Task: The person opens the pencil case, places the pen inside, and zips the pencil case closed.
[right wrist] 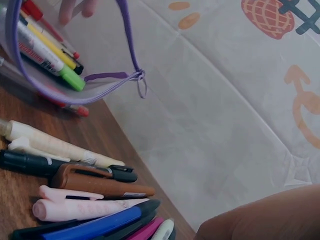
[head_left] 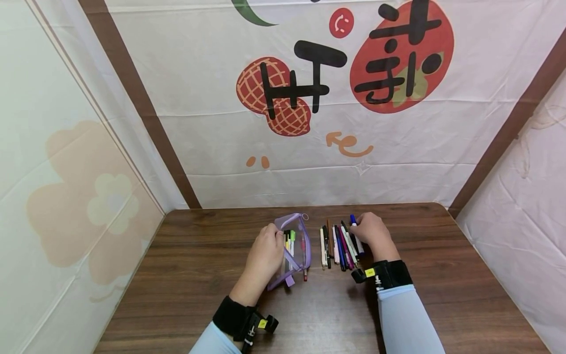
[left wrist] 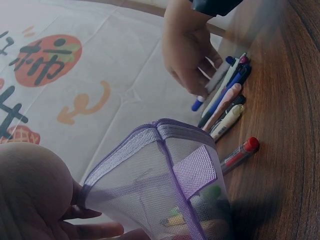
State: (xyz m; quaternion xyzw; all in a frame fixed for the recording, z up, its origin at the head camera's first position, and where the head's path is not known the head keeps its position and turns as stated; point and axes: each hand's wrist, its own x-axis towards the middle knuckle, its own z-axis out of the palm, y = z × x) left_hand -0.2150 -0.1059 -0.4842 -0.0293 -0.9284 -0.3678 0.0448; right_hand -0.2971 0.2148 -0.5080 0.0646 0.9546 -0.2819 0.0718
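My left hand (head_left: pixel 264 253) grips the rim of a purple mesh pencil case (head_left: pixel 308 255), which gapes open with several pens inside, among them a green-tipped marker (right wrist: pixel 72 78). Between the fingers of my right hand (head_left: pixel 374 237) is a white marker with a blue cap (left wrist: pixel 198 103), at the right end of a row of pens. That row lies on the table and includes a brown pen (right wrist: pixel 102 182), a pink pen (right wrist: pixel 85 207) and a blue pen (right wrist: pixel 95 225). In the right wrist view, little of the right hand shows and the marker is hidden.
A red-capped pen (left wrist: pixel 250 145) lies beside the case, partly hidden by it. The dark wooden table (head_left: pixel 177 275) ends at a white printed curtain (head_left: pixel 212 147) behind the case and pens. More pale curtain hangs at both sides.
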